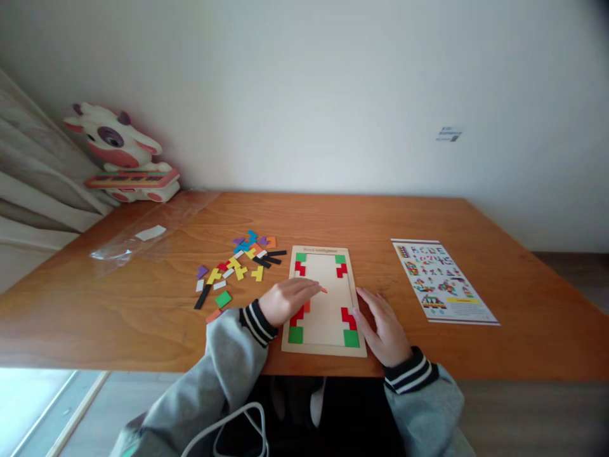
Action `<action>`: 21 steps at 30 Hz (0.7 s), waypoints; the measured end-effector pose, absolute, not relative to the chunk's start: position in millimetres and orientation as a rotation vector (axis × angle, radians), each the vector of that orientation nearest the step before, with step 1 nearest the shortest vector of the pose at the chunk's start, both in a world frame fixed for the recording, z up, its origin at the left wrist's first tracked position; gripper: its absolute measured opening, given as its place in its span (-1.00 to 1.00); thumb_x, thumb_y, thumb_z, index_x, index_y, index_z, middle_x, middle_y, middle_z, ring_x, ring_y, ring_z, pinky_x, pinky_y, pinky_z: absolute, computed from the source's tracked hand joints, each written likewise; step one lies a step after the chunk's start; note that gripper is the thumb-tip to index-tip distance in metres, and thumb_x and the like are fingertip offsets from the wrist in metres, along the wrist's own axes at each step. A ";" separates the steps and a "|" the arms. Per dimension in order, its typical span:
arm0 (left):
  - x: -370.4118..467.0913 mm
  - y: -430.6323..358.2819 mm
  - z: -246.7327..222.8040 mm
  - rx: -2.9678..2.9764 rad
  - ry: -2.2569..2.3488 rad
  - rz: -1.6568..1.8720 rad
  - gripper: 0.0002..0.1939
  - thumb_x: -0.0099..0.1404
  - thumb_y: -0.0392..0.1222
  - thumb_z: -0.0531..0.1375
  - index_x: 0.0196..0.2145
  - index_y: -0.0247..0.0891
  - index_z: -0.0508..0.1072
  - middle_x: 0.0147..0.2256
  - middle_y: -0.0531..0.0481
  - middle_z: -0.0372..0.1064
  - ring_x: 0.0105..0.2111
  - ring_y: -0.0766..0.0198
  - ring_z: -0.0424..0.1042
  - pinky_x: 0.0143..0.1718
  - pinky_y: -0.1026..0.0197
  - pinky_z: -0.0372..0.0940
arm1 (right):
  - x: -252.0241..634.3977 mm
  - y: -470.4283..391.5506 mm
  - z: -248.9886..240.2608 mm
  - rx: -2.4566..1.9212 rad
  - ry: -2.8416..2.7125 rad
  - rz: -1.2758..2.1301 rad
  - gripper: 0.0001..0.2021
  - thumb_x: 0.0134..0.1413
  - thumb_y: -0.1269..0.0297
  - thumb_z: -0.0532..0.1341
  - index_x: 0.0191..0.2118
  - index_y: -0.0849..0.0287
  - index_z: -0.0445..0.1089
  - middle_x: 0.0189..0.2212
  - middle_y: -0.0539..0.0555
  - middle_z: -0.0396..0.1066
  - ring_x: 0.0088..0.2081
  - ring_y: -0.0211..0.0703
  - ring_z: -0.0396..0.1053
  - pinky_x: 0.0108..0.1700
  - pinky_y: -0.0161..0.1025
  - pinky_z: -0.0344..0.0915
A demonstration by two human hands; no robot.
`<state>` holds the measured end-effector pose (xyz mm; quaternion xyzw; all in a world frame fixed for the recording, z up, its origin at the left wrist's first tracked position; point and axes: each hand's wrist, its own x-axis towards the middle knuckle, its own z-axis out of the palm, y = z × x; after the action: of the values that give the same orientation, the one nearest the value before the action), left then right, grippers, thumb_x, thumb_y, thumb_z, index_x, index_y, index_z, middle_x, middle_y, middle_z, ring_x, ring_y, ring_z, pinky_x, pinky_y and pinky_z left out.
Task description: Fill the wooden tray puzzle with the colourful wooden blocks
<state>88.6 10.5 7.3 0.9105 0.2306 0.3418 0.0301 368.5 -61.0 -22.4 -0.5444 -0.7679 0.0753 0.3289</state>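
A pale wooden puzzle board lies in front of me, with green squares in its corners and red pieces beside them. Over the board's left half reaches my left hand, closed, with a small orange piece showing at its fingertips. Another orange piece sits on the board just below that hand, partly covered. My right hand rests at the board's right edge, its thumb and fingers apart and holding nothing.
Loose coloured pieces are scattered left of the board. A printed pattern sheet lies to the right. Clear plastic wrapping and a cow-shaped toy keyboard are at the back left. A white cable hangs below the table edge.
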 end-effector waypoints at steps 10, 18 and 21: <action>141.8 -0.1 -7.1 2.657 0.648 0.859 -0.78 0.46 -0.24 0.06 -0.09 -0.27 0.49 -0.13 -0.11 0.56 -0.08 0.24 0.54 0.00 0.20 0.46 | 366.5 -60.9 -22.8 -1.394 -2.046 0.131 -0.44 0.24 0.04 0.17 0.27 0.15 0.17 0.14 0.25 0.39 0.16 0.11 0.34 0.22 0.21 0.23; 141.9 -5.7 -2.8 2.611 0.630 0.845 -0.67 0.43 -0.36 0.03 0.10 -0.27 0.38 -0.03 -0.13 0.51 0.04 0.23 0.46 0.10 0.15 0.40 | 365.4 -61.0 -21.0 -1.423 -2.032 0.168 -0.44 0.22 0.07 0.20 0.27 0.13 0.19 0.14 0.24 0.38 0.16 0.10 0.34 0.22 0.20 0.23; 141.6 -5.6 -0.2 2.611 0.590 0.852 -0.69 0.42 -0.36 0.04 0.07 -0.25 0.39 -0.06 -0.10 0.53 -0.02 0.24 0.50 0.12 0.10 0.38 | 365.3 -61.2 -20.2 -1.432 -2.029 0.174 -0.44 0.21 0.07 0.20 0.27 0.13 0.18 0.14 0.24 0.38 0.16 0.11 0.33 0.22 0.21 0.22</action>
<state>141.6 -5.6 -0.2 0.9167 0.2070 0.2991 0.1654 365.3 -61.2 -20.2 -0.5449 -0.7721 0.0661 0.3202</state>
